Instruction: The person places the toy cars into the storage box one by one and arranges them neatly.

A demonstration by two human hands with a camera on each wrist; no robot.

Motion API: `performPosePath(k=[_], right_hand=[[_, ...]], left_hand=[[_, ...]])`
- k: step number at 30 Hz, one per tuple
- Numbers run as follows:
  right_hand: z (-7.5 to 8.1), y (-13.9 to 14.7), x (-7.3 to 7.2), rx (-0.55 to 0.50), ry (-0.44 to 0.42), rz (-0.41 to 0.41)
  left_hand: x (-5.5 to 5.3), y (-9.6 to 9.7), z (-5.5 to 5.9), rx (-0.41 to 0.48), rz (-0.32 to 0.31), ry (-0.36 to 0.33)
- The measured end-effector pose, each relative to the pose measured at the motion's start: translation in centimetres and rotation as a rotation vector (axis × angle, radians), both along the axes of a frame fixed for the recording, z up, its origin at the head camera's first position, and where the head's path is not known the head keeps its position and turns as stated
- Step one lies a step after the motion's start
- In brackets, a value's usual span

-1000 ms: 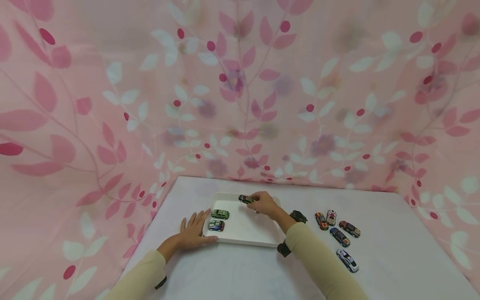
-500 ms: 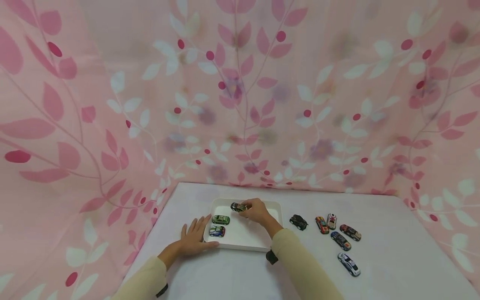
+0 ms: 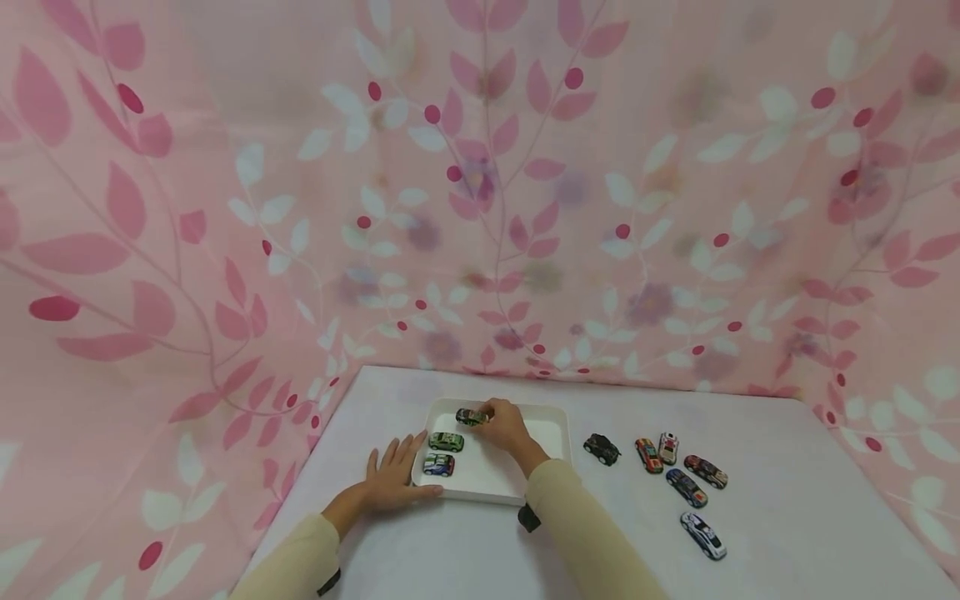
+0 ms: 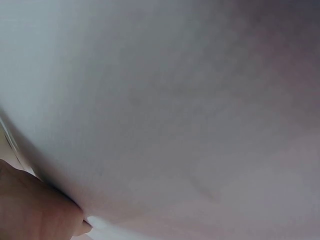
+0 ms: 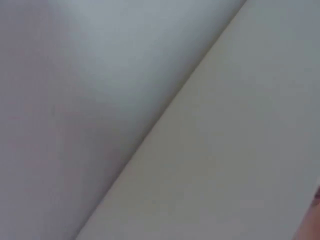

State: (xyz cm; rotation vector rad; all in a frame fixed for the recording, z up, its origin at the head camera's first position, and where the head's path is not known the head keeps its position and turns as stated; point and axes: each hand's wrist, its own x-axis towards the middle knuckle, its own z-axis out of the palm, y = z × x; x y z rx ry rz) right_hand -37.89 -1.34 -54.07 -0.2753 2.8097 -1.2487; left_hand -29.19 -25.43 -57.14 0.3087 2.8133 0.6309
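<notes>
In the head view my right hand (image 3: 502, 427) pinches a dark green patterned toy car (image 3: 470, 416) at its right end, over the back left part of a white tray (image 3: 480, 497). Just in front of that car, inside the tray, a green toy car (image 3: 446, 442) and a blue and white toy car (image 3: 438, 465) stand in a column. My left hand (image 3: 392, 479) rests with spread, straight fingers at the tray's left edge, the thumb along its front left corner. The left wrist view catches only part of the left hand (image 4: 37, 212) at its lower left.
Right of the tray, a black toy car (image 3: 602, 449) stands on the white table (image 3: 795, 500). Further right lie several more toy cars, among them a red and orange one (image 3: 648, 456) and a white one (image 3: 703, 535). A pink floral cloth (image 3: 570, 275) rises behind the table.
My right hand has carried the dark green toy car leftward, towards the column of cars in the tray. The black car beside the tray has come into full view. My left hand stays at the tray.
</notes>
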Motion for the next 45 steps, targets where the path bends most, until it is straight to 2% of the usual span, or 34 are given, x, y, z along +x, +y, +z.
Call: performPosePath(k=[6,9,13,16,20,24,30,36,43,45], right_hand=[[-0.5,-0.4,0.3,0.026,0.055,0.047],[-0.9,-0.5,0.5,0.052,0.052,0.053],[-1.4,-0.7,0.4,0.047,0.042,0.063],[-1.7,-0.9,0.1,0.043,0.032,0.062],[-1.7,-1.2,-0.1,0.044,0.000,0.046],[-1.4,-1.3,-0.1,0.001,-0.026,0.025],[-1.6,-1.5,-0.3,-0.070,-0.039,-0.006],[-2.2,-1.6,-0.3,-0.168,-0.067,-0.053],[-2.3,-1.8,0.0,-0.228,-0.097,-0.061],[-2.3,-1.9,0.0,-0.240,-0.095,-0.069]], left_hand=[[0.4,0.2,-0.5,0.005,0.017,0.006],[0.4,0.3,-1.1,0.003,0.005,-0.010],[0.2,0.3,-1.6,0.000,0.016,0.017],[0.1,0.3,-1.5,-0.006,0.024,0.027],[0.4,0.5,-0.4,0.016,0.012,0.008],[0.6,0.8,0.7,0.037,0.007,0.004],[0.6,0.6,1.0,0.042,0.008,-0.004],[0.5,0.5,0.9,0.018,0.013,-0.027],[0.0,0.2,-0.5,0.019,0.021,-0.020],[0.1,0.0,-0.2,0.032,0.014,-0.017]])
